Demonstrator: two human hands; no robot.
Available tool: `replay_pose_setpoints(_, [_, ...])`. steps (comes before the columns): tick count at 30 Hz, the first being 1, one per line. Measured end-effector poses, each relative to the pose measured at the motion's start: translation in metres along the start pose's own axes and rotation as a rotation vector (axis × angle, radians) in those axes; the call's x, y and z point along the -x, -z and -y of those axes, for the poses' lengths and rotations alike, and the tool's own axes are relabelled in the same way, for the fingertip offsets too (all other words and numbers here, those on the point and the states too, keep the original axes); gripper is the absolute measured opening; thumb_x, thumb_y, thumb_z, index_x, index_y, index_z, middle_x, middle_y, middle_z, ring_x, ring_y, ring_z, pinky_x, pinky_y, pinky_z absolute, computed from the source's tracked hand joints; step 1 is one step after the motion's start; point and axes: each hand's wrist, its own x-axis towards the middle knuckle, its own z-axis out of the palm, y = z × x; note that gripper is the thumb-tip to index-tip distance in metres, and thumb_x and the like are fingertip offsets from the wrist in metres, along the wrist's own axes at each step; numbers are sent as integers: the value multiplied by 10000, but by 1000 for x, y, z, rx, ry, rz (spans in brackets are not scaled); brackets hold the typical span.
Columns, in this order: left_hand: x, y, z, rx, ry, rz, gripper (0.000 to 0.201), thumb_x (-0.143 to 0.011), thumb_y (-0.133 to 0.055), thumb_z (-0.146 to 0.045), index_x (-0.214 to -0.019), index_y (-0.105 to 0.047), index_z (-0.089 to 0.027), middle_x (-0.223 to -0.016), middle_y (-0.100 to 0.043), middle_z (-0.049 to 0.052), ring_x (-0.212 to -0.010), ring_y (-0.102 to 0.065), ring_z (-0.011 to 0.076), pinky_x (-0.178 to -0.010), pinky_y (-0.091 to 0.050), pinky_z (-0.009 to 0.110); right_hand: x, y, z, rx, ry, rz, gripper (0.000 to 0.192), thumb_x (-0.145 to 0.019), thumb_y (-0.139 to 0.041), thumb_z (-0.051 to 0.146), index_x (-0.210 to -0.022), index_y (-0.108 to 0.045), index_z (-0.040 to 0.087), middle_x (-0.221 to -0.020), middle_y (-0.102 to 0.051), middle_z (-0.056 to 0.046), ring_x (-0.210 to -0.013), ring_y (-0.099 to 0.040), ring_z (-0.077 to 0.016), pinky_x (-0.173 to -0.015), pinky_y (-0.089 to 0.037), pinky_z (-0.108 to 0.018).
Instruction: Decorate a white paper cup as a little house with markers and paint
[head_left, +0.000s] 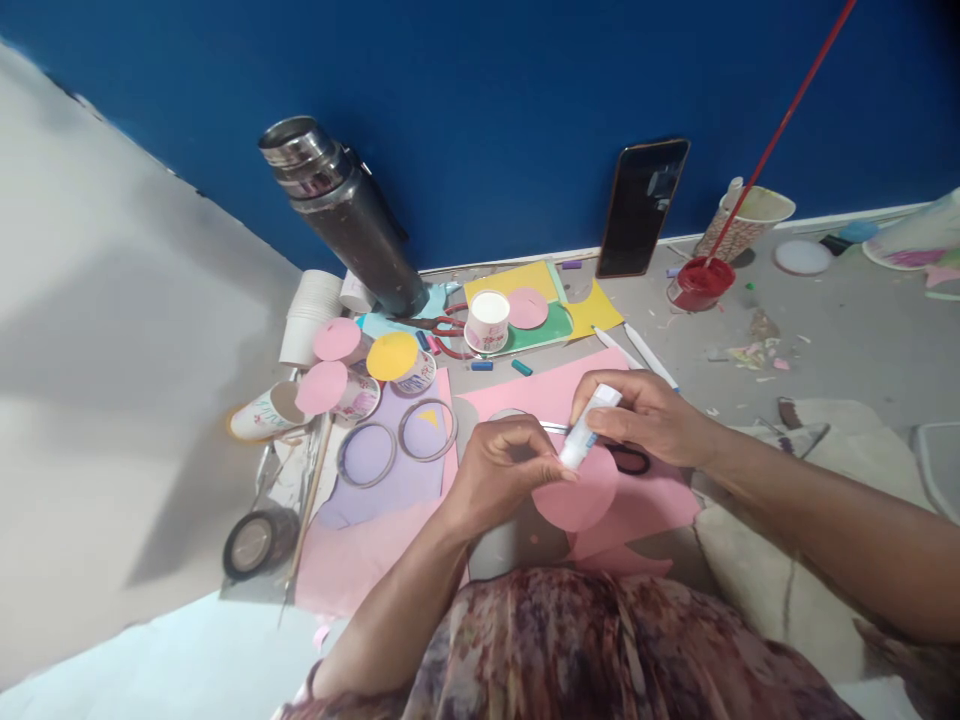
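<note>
My right hand (637, 415) grips a white glue stick (589, 430), tilted with its lower end down at the edge of a pink paper circle (581, 500). My left hand (510, 465) is closed in a pinch at the circle's upper left edge, fingertips close against the glue stick's lower end. Beneath lies a larger pink sheet (660, 500). Dark-handled scissors (628, 460) rest on it, partly hidden behind my right hand. Ahead stands a white paper cup (487, 322) with drawn marks, beside another pink circle (528, 308).
Paper cups with a yellow disc (392, 356) and pink discs (322, 388) stand left, near two tape rings (367, 455). A tall flask (349, 220), red-handled scissors (435, 325), a phone (645, 208) and a red pot (701, 284) with a stick line the back. White pens (649, 355) lie right.
</note>
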Motion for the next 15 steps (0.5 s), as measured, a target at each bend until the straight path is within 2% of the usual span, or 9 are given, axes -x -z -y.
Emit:
replay_pose_setpoints(6, [0, 1, -1, 35, 50, -27, 424, -676, -968, -529, -587, -738, -184, -661, -694, 44, -705, -614, 185, -718, -445, 330, 1, 2, -4, 17, 17, -13, 296, -952, -721, 448, -876, -702, 162, -575, -514, 59, -478, -380, -84, -463, -293, -252])
replay_pose_setpoints(15, [-1, 0, 2, 28, 88, -109, 408, -656, -976, -502, -582, -735, -182, -654, -707, 34, -672, -618, 169, -684, -452, 309, 1, 0, 3, 119, 26, -102, 289, -914, -732, 444, -832, -710, 169, -619, -575, 25, -522, -429, -102, -479, -302, -265])
